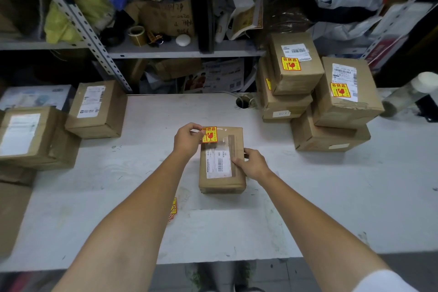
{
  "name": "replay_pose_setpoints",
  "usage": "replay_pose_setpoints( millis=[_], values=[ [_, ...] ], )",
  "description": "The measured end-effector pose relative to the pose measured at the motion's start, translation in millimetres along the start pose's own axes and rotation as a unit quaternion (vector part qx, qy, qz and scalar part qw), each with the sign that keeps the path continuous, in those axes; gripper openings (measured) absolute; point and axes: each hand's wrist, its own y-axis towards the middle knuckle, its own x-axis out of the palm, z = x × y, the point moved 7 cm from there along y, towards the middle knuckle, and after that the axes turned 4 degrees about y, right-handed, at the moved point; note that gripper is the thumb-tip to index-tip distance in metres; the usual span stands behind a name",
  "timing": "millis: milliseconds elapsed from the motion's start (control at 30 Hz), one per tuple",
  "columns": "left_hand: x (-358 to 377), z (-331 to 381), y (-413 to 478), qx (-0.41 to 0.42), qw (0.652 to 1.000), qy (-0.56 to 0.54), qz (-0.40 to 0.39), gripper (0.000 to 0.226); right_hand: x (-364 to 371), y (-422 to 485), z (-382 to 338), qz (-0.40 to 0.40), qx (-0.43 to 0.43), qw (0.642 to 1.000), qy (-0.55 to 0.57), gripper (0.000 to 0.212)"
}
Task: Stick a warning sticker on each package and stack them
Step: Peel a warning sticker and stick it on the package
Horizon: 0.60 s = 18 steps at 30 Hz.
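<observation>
Head view looks down on a scuffed white tabletop [308, 197] where one brown cardboard package [221, 180], a flat rectangular box with taped seams and a white barcode label, lies between both hands. The left hand [187, 138] pinches a square red-and-yellow warning sticker [209, 134] by its left edge, thumb and fingertips closed on it; the sticker sits at the package's far left corner, and whether it is already pressed down cannot be told. The right hand [252, 163] presses on the package's right side, fingers and thumb laid loosely on the top face beside the label.

To the right stands a stack of boxes [331, 111], matte brown card, tilted against one another, the upper ones bearing the same glossy sticker. At the left are two packages [97, 109] with white labels only. A strip of more stickers [173, 207] lies on the tabletop, partly hidden under the left forearm. Behind, a grey perforated metal shelf [166, 51] holds a roll of tan tape [137, 35], crumpled plastic bags and worn cartons.
</observation>
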Motion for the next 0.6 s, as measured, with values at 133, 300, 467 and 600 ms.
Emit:
replay_pose_setpoints(
  millis=[133, 300, 467, 600],
  values=[
    [11.0, 2.7, 5.0, 0.000, 0.999, 0.026, -0.018, 0.013, -0.4, -0.2, -0.1, 0.003, -0.010, 1.000, 0.004, 0.043],
    [23.2, -0.6, 8.3, 0.006, 0.997, 0.074, -0.038, 0.021, 0.5, 0.2, 1.5, 0.005, -0.014, 1.000, 0.007, 0.044],
    [23.6, 1.4, 7.6, 0.050, 0.980, 0.193, 0.003, 0.018, 0.9, 1.2, 2.5, 0.007, -0.019, 1.000, 0.007, 0.044],
    [24.8, 0.9, 3.9, 0.071, 0.968, 0.239, 0.031, 0.024, 1.0, 2.4, 2.6, 0.006, -0.016, 1.000, 0.006, 0.045]
  ],
)
